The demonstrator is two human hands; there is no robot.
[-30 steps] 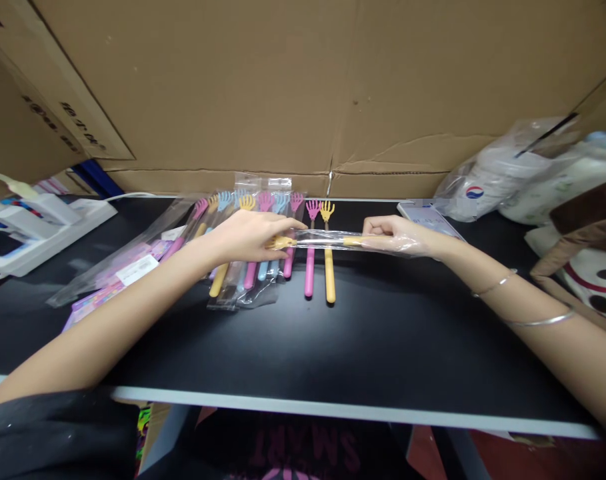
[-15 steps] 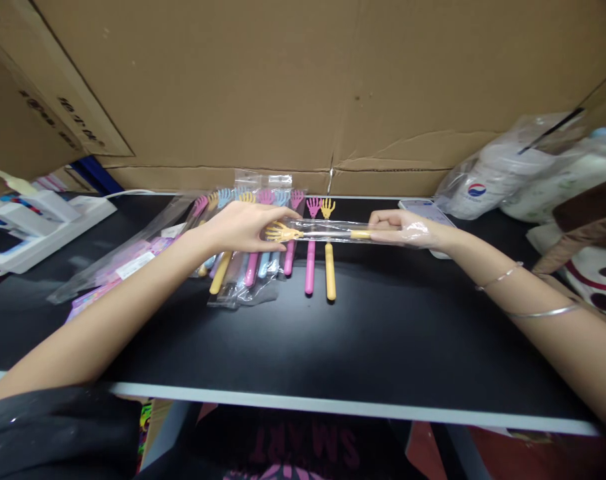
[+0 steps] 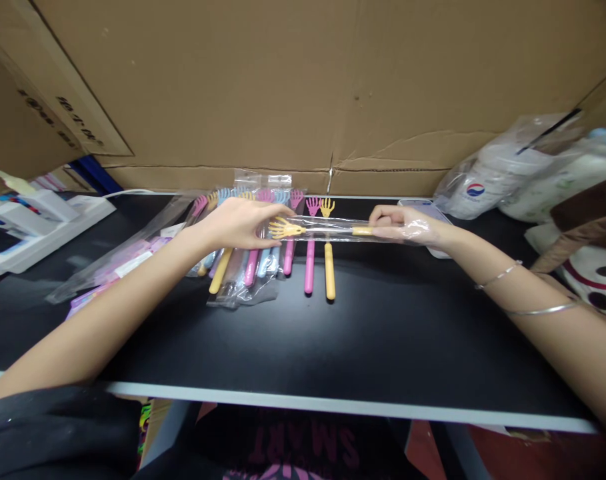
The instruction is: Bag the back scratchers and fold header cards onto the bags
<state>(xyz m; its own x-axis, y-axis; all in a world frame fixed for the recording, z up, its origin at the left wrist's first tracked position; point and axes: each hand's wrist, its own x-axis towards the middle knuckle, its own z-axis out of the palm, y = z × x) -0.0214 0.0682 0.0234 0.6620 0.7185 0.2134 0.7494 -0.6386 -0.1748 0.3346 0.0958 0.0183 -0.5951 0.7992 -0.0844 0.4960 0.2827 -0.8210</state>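
Observation:
Level above the desk is a yellow back scratcher inside a long clear plastic sleeve, its claw to the left. My left hand is closed around the sleeve's left end, thumb below and fingers above, beside the claw. My right hand grips the yellow handle end with curled fingers, and clear film lies over its palm side. Below the sleeve lie an unwrapped pink back scratcher and another yellow back scratcher. Several bagged back scratchers lie overlapping under and behind my left hand.
A phone lies behind my right hand. A bagged drink cup with a straw stands at the right. To the left are a white power strip and purple packaging. A cardboard wall closes off the back.
The yellow back scratcher has shifted slightly right, and more of its claw shows clear of my left hand. Both hands stay nearly in place.

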